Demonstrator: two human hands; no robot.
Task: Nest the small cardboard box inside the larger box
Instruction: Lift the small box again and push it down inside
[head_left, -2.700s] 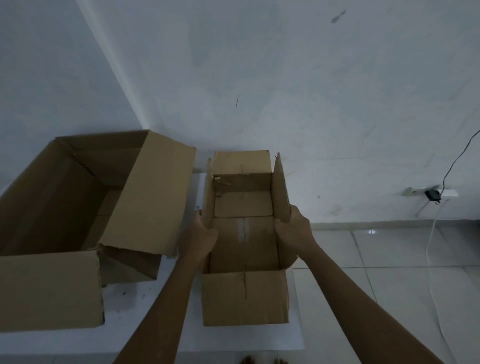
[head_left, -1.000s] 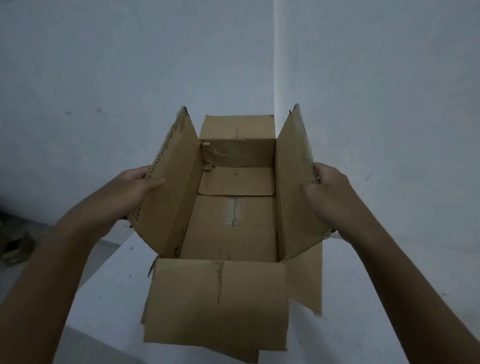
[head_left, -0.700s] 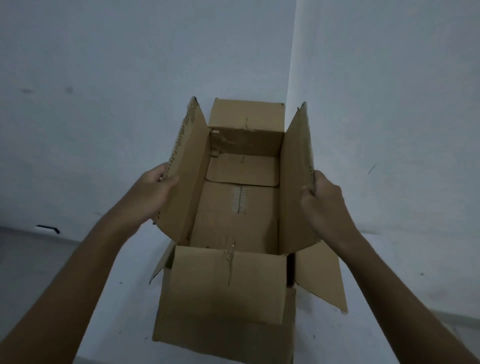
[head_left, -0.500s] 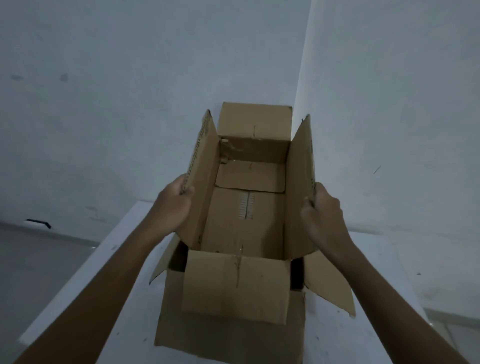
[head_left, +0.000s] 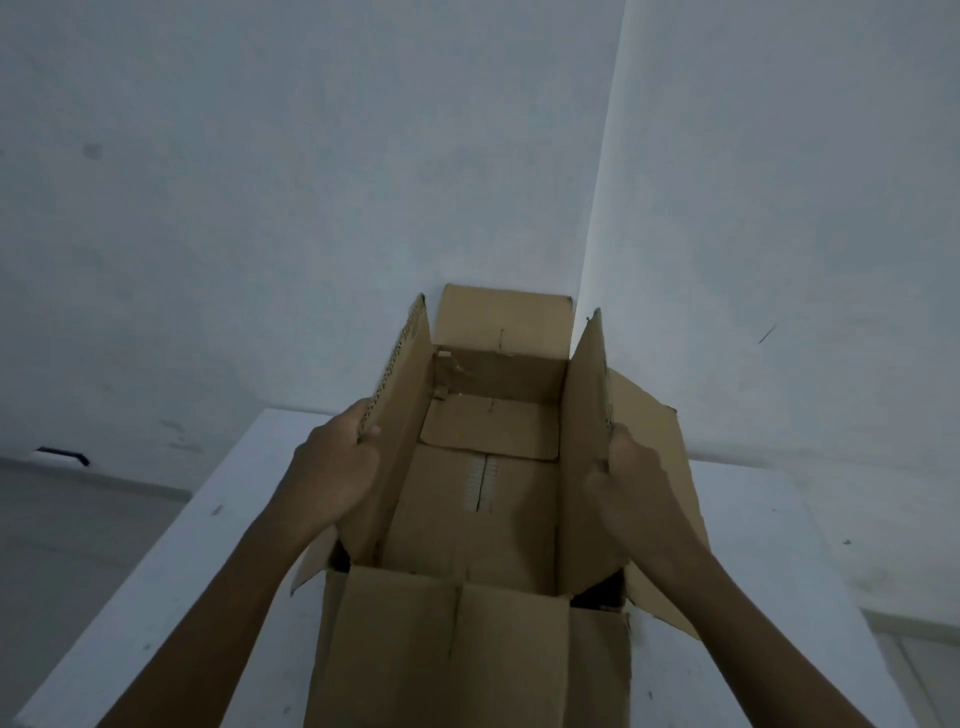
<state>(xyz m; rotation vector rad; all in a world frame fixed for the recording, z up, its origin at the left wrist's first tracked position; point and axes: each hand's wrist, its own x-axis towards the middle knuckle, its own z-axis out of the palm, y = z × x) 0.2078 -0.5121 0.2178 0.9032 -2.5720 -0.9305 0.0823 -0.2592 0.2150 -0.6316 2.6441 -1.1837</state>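
The small open cardboard box (head_left: 467, 525) sits low inside a slightly larger cardboard box (head_left: 600, 675), with dark gaps showing between their walls at both near corners. Its two side flaps stand upright. My left hand (head_left: 332, 478) grips the left flap, thumb over its edge. My right hand (head_left: 639, 499) grips the right flap. The larger box's right flap (head_left: 660, 483) splays outward behind my right hand, and its left flap pokes out under my left wrist. The small box's near flap folds down over the larger box's front wall. The small box holds nothing.
Both boxes rest on a white table (head_left: 182, 597) pushed into a corner of two white walls (head_left: 597, 208). Grey floor lies off the table's left edge, with a small dark fitting (head_left: 62, 456) at the wall's base. Bare tabletop shows on both sides.
I lifted the small box off the first table, carried it to this table and lowered it into the box standing here. It has sunk deeper over the last second.
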